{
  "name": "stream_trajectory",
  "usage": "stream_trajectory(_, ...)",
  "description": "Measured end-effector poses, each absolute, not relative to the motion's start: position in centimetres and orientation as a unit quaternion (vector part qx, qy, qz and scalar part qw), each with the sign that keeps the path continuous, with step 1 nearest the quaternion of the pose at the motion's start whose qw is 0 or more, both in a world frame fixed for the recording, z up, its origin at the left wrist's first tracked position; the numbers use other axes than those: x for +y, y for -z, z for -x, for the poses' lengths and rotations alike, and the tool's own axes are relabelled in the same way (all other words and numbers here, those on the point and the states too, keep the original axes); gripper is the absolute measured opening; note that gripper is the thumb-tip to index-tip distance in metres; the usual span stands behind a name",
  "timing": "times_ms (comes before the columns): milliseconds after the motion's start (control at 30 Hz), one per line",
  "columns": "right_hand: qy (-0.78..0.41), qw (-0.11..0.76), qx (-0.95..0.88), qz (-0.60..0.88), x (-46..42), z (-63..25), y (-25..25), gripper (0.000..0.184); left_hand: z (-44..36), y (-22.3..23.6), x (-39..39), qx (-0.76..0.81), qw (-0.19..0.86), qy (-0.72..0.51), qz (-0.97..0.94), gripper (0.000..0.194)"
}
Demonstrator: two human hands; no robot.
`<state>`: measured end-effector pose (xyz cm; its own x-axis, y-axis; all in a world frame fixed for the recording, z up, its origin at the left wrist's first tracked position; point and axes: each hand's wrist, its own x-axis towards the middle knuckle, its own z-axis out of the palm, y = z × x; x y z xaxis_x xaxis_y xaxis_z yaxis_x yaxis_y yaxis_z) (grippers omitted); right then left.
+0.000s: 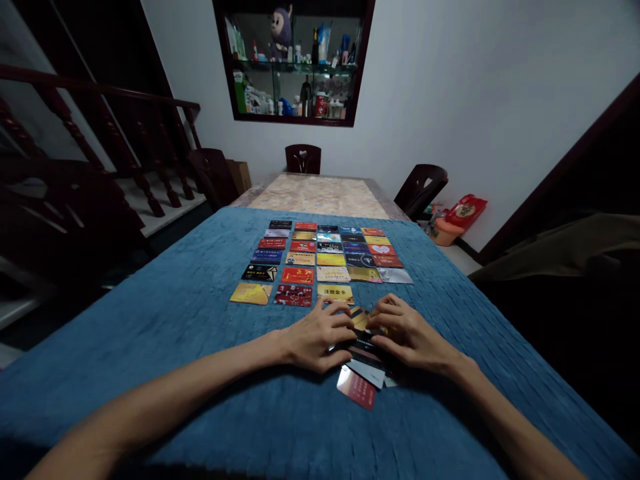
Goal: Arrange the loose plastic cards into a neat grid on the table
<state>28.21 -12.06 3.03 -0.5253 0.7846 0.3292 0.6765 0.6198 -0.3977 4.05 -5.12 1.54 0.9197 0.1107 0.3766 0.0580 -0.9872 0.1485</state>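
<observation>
Both hands are at a loose pile of plastic cards on a blue cloth. My left hand (323, 335) has its fingers bent over the pile's left edge, closed on cards there, and its thumb lies lower. Across from it, my right hand (411, 335) is curled with fingertips and thumb gripping cards at the pile's right side. Between them show a gold card with dark stripes (359, 319) and a black card (367, 348). A pale card (367, 373) and a red card (357, 389) stick out at the near side. The fingers hide which cards are gripped.
Rows of laid-out cards, among them a yellow card (251, 293), a dark red card (293, 295) and a gold card with Chinese characters (335, 291), lie beyond my hands. Blue cloth (175, 300) covers the table's near part. Chairs (303, 159) stand around it.
</observation>
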Motion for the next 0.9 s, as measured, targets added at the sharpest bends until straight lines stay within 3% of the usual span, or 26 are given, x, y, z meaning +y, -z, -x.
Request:
stream_trajectory(367, -0.137, 0.203, -0.877, 0.414, -12.3, -28.1, -3.2, 0.032, -3.7, -1.3, -4.0, 0.062, 0.059, -0.239, -0.967, 0.018)
stream_trajectory(633, -0.095, 0.208, -0.877, 0.422, -12.2, -28.1, -3.2, 0.022, -3.8, -1.2, -3.6, 0.075, 0.047, -0.265, -0.96, 0.019)
stream_trajectory(900, -0.037, 0.257, -0.86, 0.44, -11.3, -28.6, -1.4, 0.023, -3.8, -0.4, -2.8, 0.118, 0.073, -0.306, -0.942, 0.023)
